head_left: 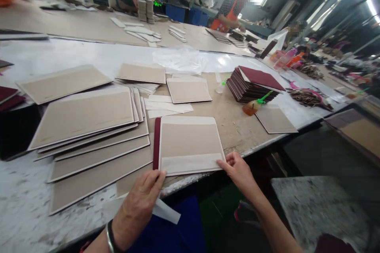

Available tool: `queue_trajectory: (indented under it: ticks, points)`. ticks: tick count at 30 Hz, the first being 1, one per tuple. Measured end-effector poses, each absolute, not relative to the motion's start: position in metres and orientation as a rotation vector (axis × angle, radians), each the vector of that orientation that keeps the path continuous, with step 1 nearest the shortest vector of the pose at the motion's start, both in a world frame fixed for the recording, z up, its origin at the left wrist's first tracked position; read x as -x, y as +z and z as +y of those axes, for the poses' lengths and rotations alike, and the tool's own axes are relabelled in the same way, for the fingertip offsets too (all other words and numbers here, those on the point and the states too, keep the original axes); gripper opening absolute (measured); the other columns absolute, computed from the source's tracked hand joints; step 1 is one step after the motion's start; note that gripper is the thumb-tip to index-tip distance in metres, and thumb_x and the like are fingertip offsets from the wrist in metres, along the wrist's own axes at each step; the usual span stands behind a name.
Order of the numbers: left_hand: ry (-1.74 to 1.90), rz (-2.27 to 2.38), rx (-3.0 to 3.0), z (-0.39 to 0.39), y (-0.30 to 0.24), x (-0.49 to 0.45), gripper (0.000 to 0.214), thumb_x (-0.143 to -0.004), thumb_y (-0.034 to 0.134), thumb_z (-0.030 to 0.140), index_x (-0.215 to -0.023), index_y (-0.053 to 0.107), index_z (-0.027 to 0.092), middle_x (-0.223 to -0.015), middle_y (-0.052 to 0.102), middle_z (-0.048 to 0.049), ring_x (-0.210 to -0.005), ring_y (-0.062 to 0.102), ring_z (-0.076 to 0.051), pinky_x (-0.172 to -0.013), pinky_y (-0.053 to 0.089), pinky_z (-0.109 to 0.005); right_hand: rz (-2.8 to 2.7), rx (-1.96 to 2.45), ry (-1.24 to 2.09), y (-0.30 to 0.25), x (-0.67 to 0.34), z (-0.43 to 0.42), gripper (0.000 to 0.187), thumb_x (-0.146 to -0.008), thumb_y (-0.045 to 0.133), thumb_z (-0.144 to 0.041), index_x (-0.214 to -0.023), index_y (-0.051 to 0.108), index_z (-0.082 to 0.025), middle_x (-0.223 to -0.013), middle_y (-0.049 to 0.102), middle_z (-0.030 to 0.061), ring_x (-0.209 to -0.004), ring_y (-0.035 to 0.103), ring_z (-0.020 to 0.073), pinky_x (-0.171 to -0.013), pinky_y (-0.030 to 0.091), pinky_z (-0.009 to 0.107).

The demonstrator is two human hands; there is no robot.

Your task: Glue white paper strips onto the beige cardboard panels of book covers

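Note:
A beige panel [190,138] with pale edges lies at the table's front edge, and a white strip [192,163] lies along its near side. A maroon band [157,142] shows past its left edge. My left hand [139,199] is closed on the near left corner. At the near right corner my right hand [240,172] pinches the panel, thumb on top and fingers hidden in part. Below my left hand, a loose white strip [168,211] juts past the table edge; whether that hand holds it I cannot tell.
Fanned beige panels [89,114] overlap on the left. White strips [168,106] lie behind the panel. A maroon stack [252,83] stands back right beside a glue bottle with a green nozzle [251,106]. Two co-workers, one in an orange apron [221,23], are across the table.

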State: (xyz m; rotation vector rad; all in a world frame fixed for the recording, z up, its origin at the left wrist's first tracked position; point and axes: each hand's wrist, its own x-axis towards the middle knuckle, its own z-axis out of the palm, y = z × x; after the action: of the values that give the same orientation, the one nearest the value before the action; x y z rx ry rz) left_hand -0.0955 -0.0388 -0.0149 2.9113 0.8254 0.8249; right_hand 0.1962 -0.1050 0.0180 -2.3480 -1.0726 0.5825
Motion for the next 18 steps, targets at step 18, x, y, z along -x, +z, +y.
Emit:
queue_trajectory:
  ticks: [18]
  points:
    - [0.818, 0.824, -2.888, -0.037, -0.017, 0.100, 0.068, -0.077, 0.027, -0.009, -0.138, 0.023, 0.020, -0.106, 0.054, -0.0092, -0.100, 0.053, -0.019, -0.091, 0.041, -0.031, -1.285, 2.472, 0.299, 0.028, -0.180, -0.108, 0.016, -0.079, 0.054, -0.037, -0.082, 0.050, -0.021, -0.074, 0.055, 0.0011, -0.066, 0.055, 0.0181, -0.060, 0.043, 0.030]
